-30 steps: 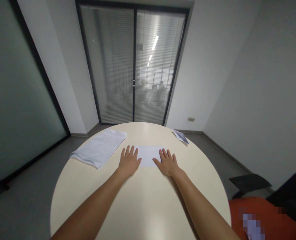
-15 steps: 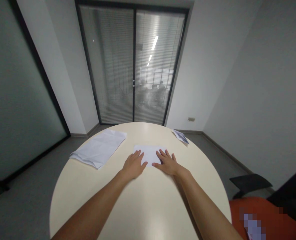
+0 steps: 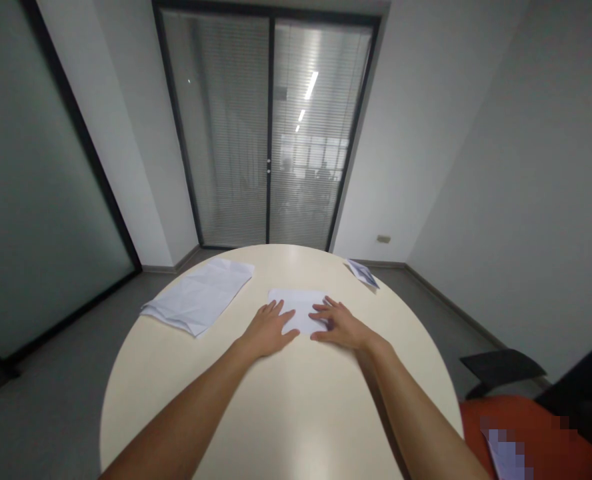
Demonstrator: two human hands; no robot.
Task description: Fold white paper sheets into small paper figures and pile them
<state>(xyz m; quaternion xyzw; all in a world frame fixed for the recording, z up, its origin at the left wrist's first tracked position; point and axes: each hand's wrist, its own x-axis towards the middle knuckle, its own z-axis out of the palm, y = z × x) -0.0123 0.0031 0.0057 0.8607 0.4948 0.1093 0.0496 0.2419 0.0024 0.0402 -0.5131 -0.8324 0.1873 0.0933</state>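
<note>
From where I stand, the small white paper (image 3: 300, 301) lies flat on the round table (image 3: 296, 407), along the twelve o'clock line, beyond the middle. The step in hand looks to be steadying or squaring it; I'd judge that the next move calls for even pressure and fingertips kept close to its edges. The left hand (image 3: 267, 331) comes in from the paper's eight o'clock, palm down, fingers loosely spread over that side, thumb near the six o'clock edge. The right hand (image 3: 347, 327) mirrors it from four o'clock, open, fingers slightly bent and apart, thumb pointing toward the other. Whether either one pinches an edge, I cannot tell. Toward the table's eleven o'clock lies a larger crumpled sheet (image 3: 203, 297), and near one o'clock a small folded leaflet (image 3: 362, 274)
</note>
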